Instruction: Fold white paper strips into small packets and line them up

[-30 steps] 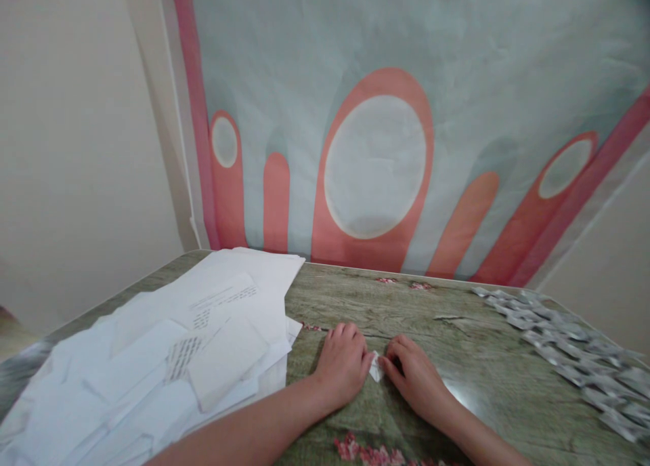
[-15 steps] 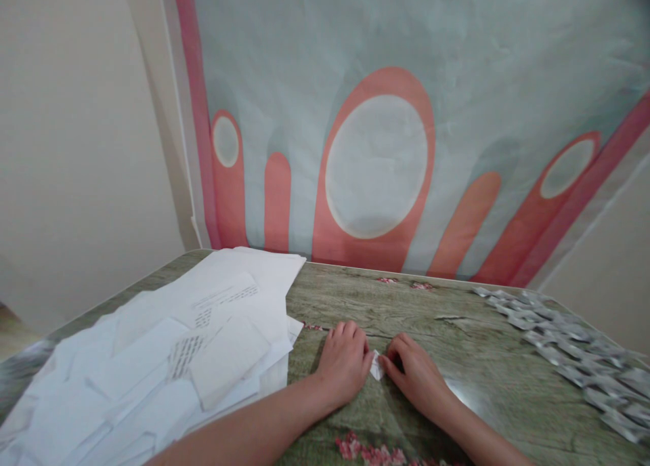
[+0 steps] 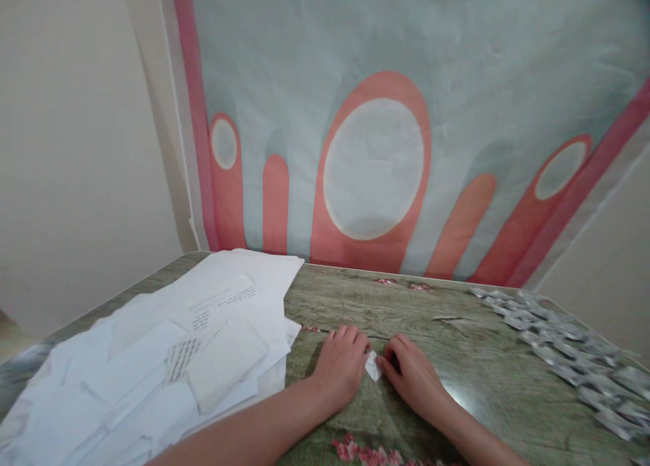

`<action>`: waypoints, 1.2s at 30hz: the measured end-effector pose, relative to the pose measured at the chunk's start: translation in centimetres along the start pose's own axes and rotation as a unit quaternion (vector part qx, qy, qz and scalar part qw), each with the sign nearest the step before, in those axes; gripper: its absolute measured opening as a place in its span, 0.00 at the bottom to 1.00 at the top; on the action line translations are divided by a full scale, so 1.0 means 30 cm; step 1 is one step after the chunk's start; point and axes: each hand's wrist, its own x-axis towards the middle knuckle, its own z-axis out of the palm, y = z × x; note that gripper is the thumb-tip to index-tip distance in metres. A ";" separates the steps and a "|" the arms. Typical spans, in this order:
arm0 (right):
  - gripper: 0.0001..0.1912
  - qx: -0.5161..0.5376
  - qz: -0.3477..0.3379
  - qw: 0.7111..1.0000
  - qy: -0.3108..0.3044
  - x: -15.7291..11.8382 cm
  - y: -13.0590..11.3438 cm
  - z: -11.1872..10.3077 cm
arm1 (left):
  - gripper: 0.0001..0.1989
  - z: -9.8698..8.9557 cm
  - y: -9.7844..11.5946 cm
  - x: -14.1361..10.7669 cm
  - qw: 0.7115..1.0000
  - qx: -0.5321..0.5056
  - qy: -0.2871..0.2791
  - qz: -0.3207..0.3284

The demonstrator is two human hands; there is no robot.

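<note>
Flowers in pink are printed on the table point(image 3: 487, 357) edge nearest to us, and just past them our left hand point(image 3: 339, 368) and right hand point(image 3: 414, 378) lie low on the surface, fingertips turned toward each other. Between them we pinch a small white folded paper point(image 3: 373, 366), both hands closed on it from either side, it seems so that it stays flat against the table. Farther left spreads a loose pile of white sheets point(image 3: 167, 357), kept within reach; farther right lie rows of small folded pieces point(image 3: 569, 344). Behind hangs a patterned cloth point(image 3: 376, 147).
</note>
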 end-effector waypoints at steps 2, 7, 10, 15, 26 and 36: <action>0.07 0.001 -0.001 1.000 0.000 0.000 0.004 0.003 | 0.06 -0.017 0.020 -0.021 1.000 0.007 0.004 0.018; 0.07 0.009 -0.004 1.000 0.001 0.000 0.009 0.011 | 0.15 -0.035 0.077 -0.077 0.998 0.034 -0.012 0.048; 0.07 0.008 0.000 1.000 0.004 0.000 0.007 0.011 | 0.21 -0.031 0.089 -0.084 0.996 0.062 -0.029 0.052; 0.07 0.007 0.005 1.000 0.012 -0.003 0.002 0.014 | 0.24 -0.025 0.085 -0.066 0.991 0.107 -0.052 0.062; 0.09 -0.032 0.027 0.998 0.045 -0.011 0.034 0.014 | 0.23 -0.027 0.073 -0.057 0.989 0.120 -0.049 0.068; 0.07 0.001 0.019 1.000 0.012 -0.009 0.060 -0.002 | 0.19 -0.044 0.060 -0.053 0.990 0.093 -0.060 0.087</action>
